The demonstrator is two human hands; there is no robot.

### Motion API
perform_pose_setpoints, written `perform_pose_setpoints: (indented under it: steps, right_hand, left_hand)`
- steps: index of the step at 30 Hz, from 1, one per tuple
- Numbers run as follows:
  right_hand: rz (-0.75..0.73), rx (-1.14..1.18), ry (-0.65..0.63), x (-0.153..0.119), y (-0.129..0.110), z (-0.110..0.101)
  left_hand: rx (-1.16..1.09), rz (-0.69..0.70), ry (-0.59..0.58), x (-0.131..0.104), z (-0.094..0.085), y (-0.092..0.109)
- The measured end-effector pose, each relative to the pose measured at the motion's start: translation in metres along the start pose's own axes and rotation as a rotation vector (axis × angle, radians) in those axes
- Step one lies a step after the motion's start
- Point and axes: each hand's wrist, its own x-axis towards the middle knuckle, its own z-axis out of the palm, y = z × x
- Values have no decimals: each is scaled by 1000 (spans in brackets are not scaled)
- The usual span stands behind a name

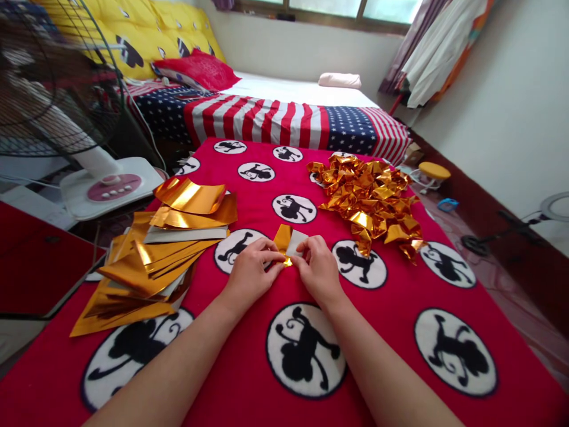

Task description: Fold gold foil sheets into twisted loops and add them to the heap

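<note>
Between my two hands is a small sheet of gold foil paper [283,237], gold on one side and pale on the other, partly folded. My left hand [255,267] pinches its left edge between thumb and fingers. On the opposite edge, my right hand [317,267] pinches it the same way, fingertips almost meeting the left ones. My fingers cover part of the folds. To the left lies a fanned stack of flat gold foil sheets [153,255]. A heap of folded gold foil pieces [368,198] sits to the right.
A red cloth with black monkey prints [386,350] covers the table. An electric fan [111,181] stands at the left, near a red box-like surface [40,261]. Behind the table is a bed [267,121] with a red pillow [200,71]. A yellow stool [434,171] is at the right.
</note>
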Motion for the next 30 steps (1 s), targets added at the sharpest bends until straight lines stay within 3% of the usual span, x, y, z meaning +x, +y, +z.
perform_pose_setpoints:
  steps: [6, 11, 17, 23, 28, 30]
  right_hand:
    - [17, 64, 63, 1, 5, 1]
    - [-27, 53, 16, -1, 4, 2]
    - [-40, 132, 171, -4, 1, 1]
    - [-107, 105, 10, -12, -3, 3]
    - [-92, 165, 246, -13, -5, -4]
    - [-137, 157, 258, -15, -8, -6]
  left_hand:
    - [-23, -10, -16, 0, 0, 0]
    - [-19, -7, -7, 0, -1, 1]
    - [-30, -11, -12, 2, 1, -1]
    - [-43, -18, -27, 4, -1, -2]
    - [-39, -35, -32, 5, -3, 2]
    - [-32, -39, -36, 5, -2, 2]
